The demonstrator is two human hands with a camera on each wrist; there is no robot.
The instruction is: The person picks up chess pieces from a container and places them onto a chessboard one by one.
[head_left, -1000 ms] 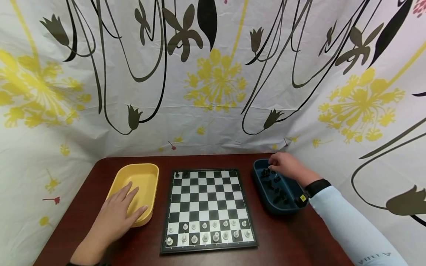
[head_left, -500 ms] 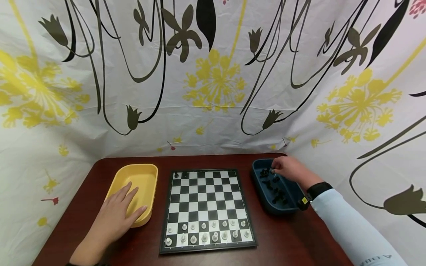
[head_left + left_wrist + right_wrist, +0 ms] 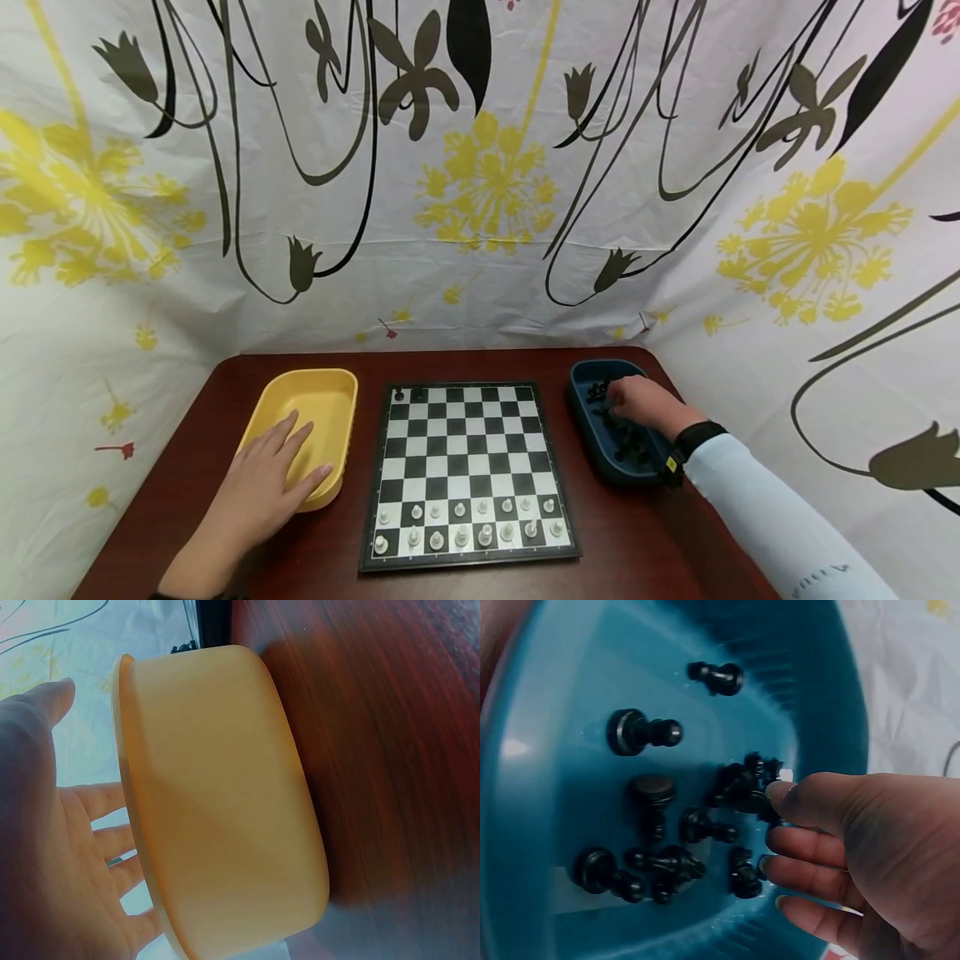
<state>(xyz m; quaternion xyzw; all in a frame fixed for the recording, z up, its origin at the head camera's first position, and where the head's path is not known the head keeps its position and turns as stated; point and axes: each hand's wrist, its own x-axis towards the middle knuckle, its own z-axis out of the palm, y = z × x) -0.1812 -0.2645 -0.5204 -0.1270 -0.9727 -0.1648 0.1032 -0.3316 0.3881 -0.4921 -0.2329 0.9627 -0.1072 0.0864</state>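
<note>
My left hand [image 3: 262,483] lies flat with straight fingers on the near rim of an empty yellow tray [image 3: 324,385], left of the chessboard [image 3: 465,454]. In the left wrist view the palm [image 3: 45,855] sits against the yellow tray's [image 3: 225,802] wall. My right hand [image 3: 641,402] reaches into the blue tray [image 3: 588,437] on the right. Its bent fingers [image 3: 810,802] touch a cluster of loose black chess pieces [image 3: 739,787]; no piece is seen held. White pieces [image 3: 465,525] fill the board's two near rows. Two black pieces [image 3: 408,393] stand at its far left corner.
The dark red table [image 3: 225,383] is closed in by a flowered white curtain [image 3: 480,208] behind and on both sides. Several more black pieces [image 3: 641,733] lie scattered on the blue tray's [image 3: 547,697] floor.
My right hand has drawn back from the far end of the blue tray toward its middle and dipped lower among the pieces. The left hand has stayed where it was.
</note>
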